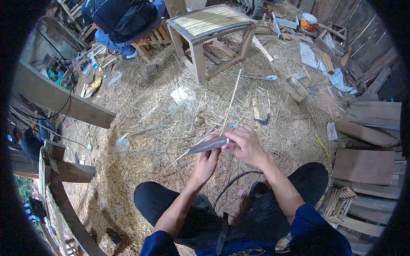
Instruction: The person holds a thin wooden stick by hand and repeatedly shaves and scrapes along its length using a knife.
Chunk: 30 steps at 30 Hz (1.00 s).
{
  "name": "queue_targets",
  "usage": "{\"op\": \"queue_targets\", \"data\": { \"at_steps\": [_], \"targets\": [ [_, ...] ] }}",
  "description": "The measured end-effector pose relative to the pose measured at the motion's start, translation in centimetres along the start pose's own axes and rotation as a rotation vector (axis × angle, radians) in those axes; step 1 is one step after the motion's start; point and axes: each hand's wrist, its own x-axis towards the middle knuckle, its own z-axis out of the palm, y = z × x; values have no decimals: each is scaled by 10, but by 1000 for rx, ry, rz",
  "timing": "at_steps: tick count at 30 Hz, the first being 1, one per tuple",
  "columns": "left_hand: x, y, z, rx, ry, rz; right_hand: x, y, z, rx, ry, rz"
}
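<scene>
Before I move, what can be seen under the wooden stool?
Under the wooden stool, lower rails and straw-covered floor are visible. Its seat and front legs cover the rest; anything there cannot be seen.

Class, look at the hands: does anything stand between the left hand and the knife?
Nothing visible does. The knife, gripped in the right hand, crosses in front of the left hand in this view; whether they touch cannot be told.

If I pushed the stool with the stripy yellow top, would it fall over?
The stool probably wouldn't tip easily, because its legs stand wide apart. It should feel stiff, since wooden bars join the legs low down. It might drag, with straw all around it.
</scene>
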Motion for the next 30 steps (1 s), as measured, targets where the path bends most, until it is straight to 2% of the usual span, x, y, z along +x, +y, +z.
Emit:
{"op": "queue_targets", "data": {
  "at_steps": [5, 8, 10, 12, 13, 17, 20, 21, 24, 25, 30],
  "targets": [
    [2, -10, -2, 124, 22, 7, 2, -3, -9, -39, -81, 33],
    [-14, 4, 3, 99, -67, -5, -3, 46, -17, -50, 245, 269],
    [-23, 6, 6, 57, -129, -40, 0, 63, -61, -45, 268, 632],
    [-20, -5, 5, 38, -127, -98, -3, 59, -69, -89, 277, 634],
    [-14, -12, 1, 7, -97, -38, -6, 56, -68, -110, 281, 641],
    [1, -14, -8, -47, 9, -54, -1, 34, -29, -88, 172, 353],
    [1, 0, -13, -134, -21, -197, 8, 13, -8, -46, 75, 235],
    [1, -3, -14, -197, -39, -187, 9, 8, -3, -31, 44, 217],
    [3, -13, -11, -154, 25, -31, 5, -2, 15, 52, 19, 157],
    [4, -21, -14, -128, 15, -44, 3, -5, 18, 58, 9, 123],
    [3, -20, -7, 176, 64, 98, -5, -8, 20, 64, -56, 87]
  ]
}}
